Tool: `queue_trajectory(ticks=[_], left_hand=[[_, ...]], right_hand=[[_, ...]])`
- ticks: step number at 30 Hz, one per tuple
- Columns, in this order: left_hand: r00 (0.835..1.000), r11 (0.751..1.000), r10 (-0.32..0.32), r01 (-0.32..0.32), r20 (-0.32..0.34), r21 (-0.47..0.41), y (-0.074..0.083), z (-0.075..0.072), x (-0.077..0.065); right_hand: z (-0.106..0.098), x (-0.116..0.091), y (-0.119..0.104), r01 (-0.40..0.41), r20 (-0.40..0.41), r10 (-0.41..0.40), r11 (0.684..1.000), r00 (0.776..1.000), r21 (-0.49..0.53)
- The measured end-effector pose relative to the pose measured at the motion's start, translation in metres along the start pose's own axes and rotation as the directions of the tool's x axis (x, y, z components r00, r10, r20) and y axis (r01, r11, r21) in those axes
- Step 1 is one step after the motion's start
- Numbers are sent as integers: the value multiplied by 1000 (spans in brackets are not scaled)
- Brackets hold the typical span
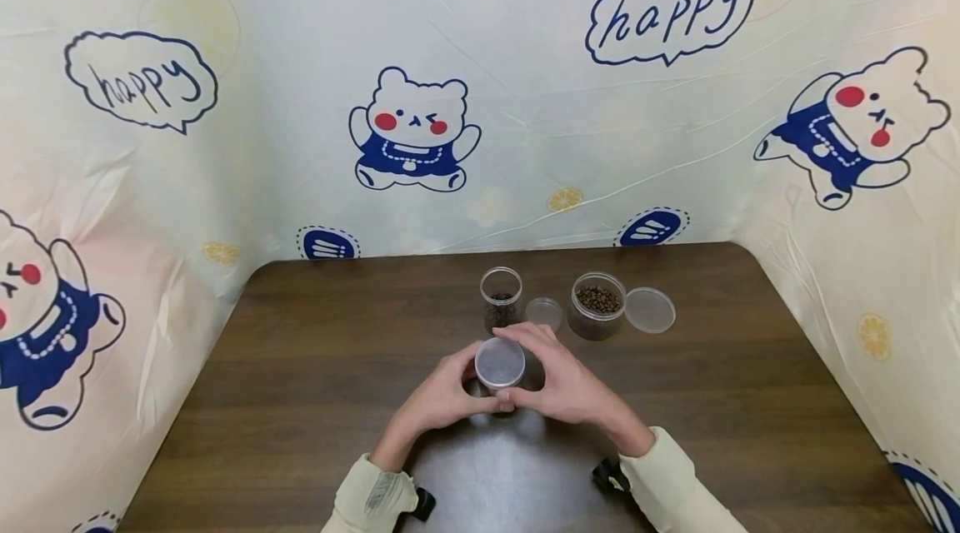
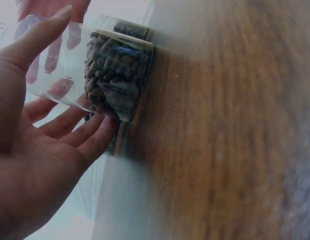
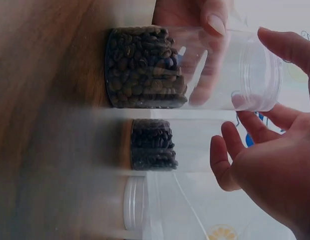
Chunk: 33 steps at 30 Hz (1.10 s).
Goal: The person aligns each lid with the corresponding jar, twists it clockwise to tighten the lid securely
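A clear plastic jar [image 1: 500,391] stands upright on the table with its lid [image 1: 500,362] on top. Brown coffee beans [image 3: 144,70] fill roughly its lower half. My left hand [image 1: 442,391] grips the jar's body, thumb on the near side and fingers around the far side. Around the lid's rim, my right hand [image 1: 558,375] has its thumb and fingertips, with the other fingers spread off the jar. Whether the lid sits fully tight cannot be told.
Behind stands a lidless narrow jar [image 1: 501,312] of darker beans, with a loose lid [image 1: 544,314] beside it. Right of these is a wider lidless jar [image 1: 597,312] of brown beans and another loose lid [image 1: 650,311]. A printed cloth [image 1: 525,141] hangs behind the wooden table [image 1: 315,400].
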<state>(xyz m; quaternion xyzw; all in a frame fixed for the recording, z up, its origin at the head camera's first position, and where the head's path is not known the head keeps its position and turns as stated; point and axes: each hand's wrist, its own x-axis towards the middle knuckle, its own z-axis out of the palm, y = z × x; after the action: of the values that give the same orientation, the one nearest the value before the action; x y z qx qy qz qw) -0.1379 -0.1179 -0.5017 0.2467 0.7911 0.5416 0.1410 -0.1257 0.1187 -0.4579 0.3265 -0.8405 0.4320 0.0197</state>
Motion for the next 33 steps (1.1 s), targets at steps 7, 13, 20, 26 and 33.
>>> queue_trajectory(ticks=[7,13,20,26,33], left_hand=[[1000,1000,9,-9,5,15,-1,0,-1],[1000,1000,22,-22,12,-5,-1,-1,0],[1000,1000,26,-26,15,0,-1,-1,0],[1000,1000,20,-20,24,21,-1,-2,1],[1000,1000,-6,6,7,12,0,0,0]], right_hand=[[11,-3,-13,-68,-120,61,996,991,-54],[26,-5,-32,-157,-268,72,939,961,-307],[25,-6,-40,-212,-270,121,915,955,-343],[9,-3,-28,-166,-88,156,979,984,-116],[-3,2,-2,-99,59,96,993,994,59]])
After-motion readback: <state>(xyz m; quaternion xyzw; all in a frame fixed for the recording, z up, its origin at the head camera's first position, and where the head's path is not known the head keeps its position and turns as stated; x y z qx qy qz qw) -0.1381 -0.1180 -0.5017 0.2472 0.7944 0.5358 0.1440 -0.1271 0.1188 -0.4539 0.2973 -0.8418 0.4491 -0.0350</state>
